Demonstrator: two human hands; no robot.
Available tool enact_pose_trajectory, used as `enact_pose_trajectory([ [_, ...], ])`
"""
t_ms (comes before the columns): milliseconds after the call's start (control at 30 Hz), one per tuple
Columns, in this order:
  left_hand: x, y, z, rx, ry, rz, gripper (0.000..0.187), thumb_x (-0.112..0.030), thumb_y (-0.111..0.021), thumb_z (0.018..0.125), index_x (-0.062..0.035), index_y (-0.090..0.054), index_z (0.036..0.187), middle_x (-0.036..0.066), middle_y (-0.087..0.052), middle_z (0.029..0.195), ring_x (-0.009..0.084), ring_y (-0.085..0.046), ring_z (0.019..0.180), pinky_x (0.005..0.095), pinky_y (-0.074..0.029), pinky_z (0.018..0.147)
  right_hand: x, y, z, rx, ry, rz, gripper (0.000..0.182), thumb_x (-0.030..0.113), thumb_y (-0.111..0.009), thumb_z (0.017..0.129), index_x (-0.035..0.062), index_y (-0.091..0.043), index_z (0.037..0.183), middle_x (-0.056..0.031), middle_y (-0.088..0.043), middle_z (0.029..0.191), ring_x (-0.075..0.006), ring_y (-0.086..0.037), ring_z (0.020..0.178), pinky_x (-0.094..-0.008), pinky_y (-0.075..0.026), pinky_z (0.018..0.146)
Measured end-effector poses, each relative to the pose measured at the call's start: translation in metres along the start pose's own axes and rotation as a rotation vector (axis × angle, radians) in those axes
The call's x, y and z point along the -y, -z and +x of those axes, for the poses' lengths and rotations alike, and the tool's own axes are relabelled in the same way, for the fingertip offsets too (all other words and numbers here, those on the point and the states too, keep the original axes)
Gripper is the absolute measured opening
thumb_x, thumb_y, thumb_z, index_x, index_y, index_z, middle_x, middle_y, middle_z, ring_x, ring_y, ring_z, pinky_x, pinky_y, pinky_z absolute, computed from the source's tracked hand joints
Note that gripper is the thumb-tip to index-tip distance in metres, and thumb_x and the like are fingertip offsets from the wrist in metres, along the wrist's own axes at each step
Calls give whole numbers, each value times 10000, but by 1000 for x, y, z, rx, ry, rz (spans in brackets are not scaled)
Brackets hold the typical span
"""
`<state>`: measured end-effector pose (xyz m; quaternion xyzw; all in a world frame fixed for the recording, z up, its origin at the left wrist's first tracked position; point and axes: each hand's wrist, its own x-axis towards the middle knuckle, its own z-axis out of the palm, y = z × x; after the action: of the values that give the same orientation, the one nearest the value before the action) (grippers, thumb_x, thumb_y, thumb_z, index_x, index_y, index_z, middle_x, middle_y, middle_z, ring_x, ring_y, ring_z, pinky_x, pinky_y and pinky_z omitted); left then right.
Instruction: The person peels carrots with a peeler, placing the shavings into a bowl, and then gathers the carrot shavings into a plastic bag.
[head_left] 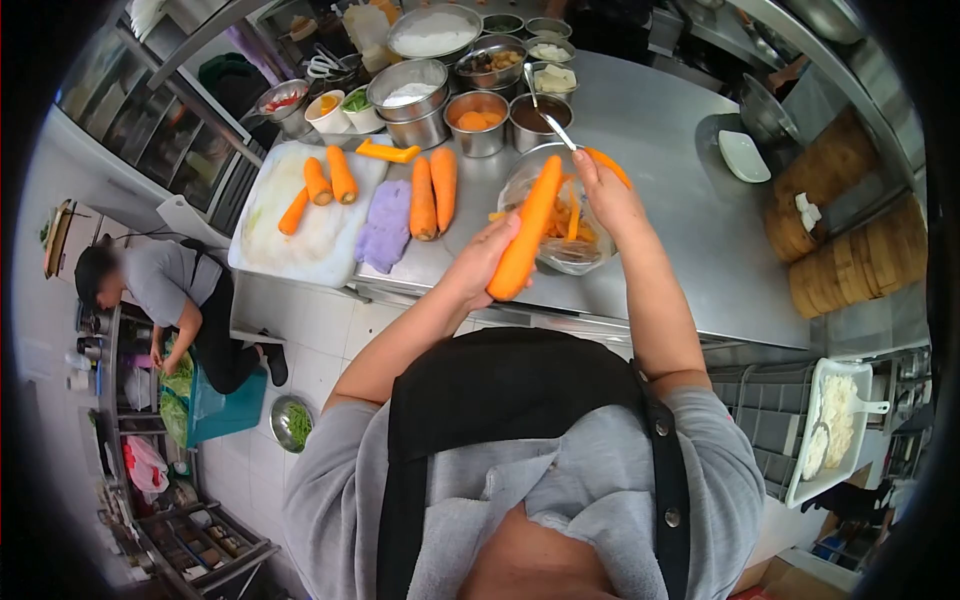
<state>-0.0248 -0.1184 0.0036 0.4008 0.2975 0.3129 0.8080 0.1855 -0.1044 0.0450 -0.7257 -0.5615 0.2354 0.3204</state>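
Observation:
My left hand (487, 258) is wrapped around a long orange carrot (528, 232), tilted with its narrow end pointing away from me. In my right hand (607, 192) is a peeler (609, 166) with an orange handle and a narrow metal blade; the fingers partly cover it. The blade is apart from the carrot. Beneath both hands sits a clear bowl (590, 258) with orange peelings (572, 222) in it. Two carrots (432, 195) lie to the left, beside a crumpled purple cloth (384, 226). Several shorter carrots (318, 182) rest on a white cutting board (270, 245).
Metal bowls (418, 130) and tubs of ingredients line the counter's (665, 130) back. An orange-yellow tool (388, 151) lies at the board's edge. A white dish (744, 157) and bamboo steamers (858, 258) stand right. At left, a person (190, 290) bends over a teal bin (226, 408).

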Motion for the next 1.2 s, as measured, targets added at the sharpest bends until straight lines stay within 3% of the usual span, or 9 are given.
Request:
enact_pose_trajectory([
  [133, -10, 26, 29, -121, -85, -190, 458, -468, -395, 971, -62, -488, 1163, 103, -593, 949, 219, -586, 760, 383, -518, 664, -6, -24, -12, -49, 108, 22, 520, 502, -327, 961, 81, -590, 1116, -163, -629, 1039, -352, -577, 995, -407, -442, 870],
  [333, -39, 25, 82, -306, -83, -405, 405, -451, -407, 975, -72, -505, 1078, 114, -570, 926, 236, -571, 737, 398, -512, 653, 2, -35, -40, 49, 259, -142, 411, 440, -370, 964, 108, -597, 1052, -158, -635, 969, -358, -598, 916, -443, -468, 784],
  [433, -39, 20, 93, -345, -89, -381, 395, -460, -440, 959, -76, -488, 1034, 106, -539, 824, 261, -567, 693, 399, -504, 606, 6, -32, -51, 29, 319, -200, 383, 426, -391, 961, 111, -598, 1031, -150, -641, 936, -360, -606, 875, -450, -478, 743],
  [567, -35, 14, 102, -346, -140, -358, 411, -464, -439, 959, -65, -485, 1050, 112, -542, 827, 278, -563, 672, 415, -507, 605, 12, -26, -60, 13, 288, -186, 382, 398, -400, 964, 67, -588, 989, -181, -627, 916, -386, -587, 876, -454, -462, 746],
  [733, -37, 2, 101, -378, -157, -389, 422, -457, -439, 960, -51, -482, 1068, 113, -548, 840, 274, -570, 693, 432, -515, 636, 14, -21, -62, 23, 246, -216, 402, 420, -392, 963, 78, -599, 1008, -185, -631, 936, -394, -585, 888, -456, -463, 755],
  [867, -36, -10, 85, -306, -75, -316, 409, -446, -426, 967, -62, -488, 1094, 104, -557, 872, 239, -574, 675, 393, -517, 597, 10, -22, -48, 36, 164, -191, 466, 462, -355, 966, 83, -612, 1052, -193, -632, 983, -390, -581, 932, -443, -456, 799],
  [1033, -15, -17, 57, -127, 20, -226, 389, -420, -398, 980, -84, -467, 1163, 84, -554, 868, 186, -562, 611, 323, -491, 497, 1, -17, -14, 60, 82, -139, 503, 511, -313, 960, 130, -624, 1072, -130, -647, 982, -331, -598, 943, -416, -459, 810],
  [1067, -18, -25, 43, -160, 11, -185, 383, -423, -431, 972, -57, -480, 1074, 88, -558, 778, 195, -564, 618, 340, -498, 542, 1, -17, -12, 34, 94, -117, 511, 516, -307, 960, 134, -622, 1089, -127, -646, 994, -330, -595, 954, -415, -457, 816],
  [1200, -2, -6, 22, -30, -38, -184, 390, -435, -421, 972, -72, -460, 1107, 84, -552, 778, 190, -553, 625, 331, -490, 556, 0, -19, -5, 79, 80, -82, 538, 534, -293, 957, 143, -606, 1156, -128, -640, 1040, -326, -585, 994, -413, -445, 850],
])
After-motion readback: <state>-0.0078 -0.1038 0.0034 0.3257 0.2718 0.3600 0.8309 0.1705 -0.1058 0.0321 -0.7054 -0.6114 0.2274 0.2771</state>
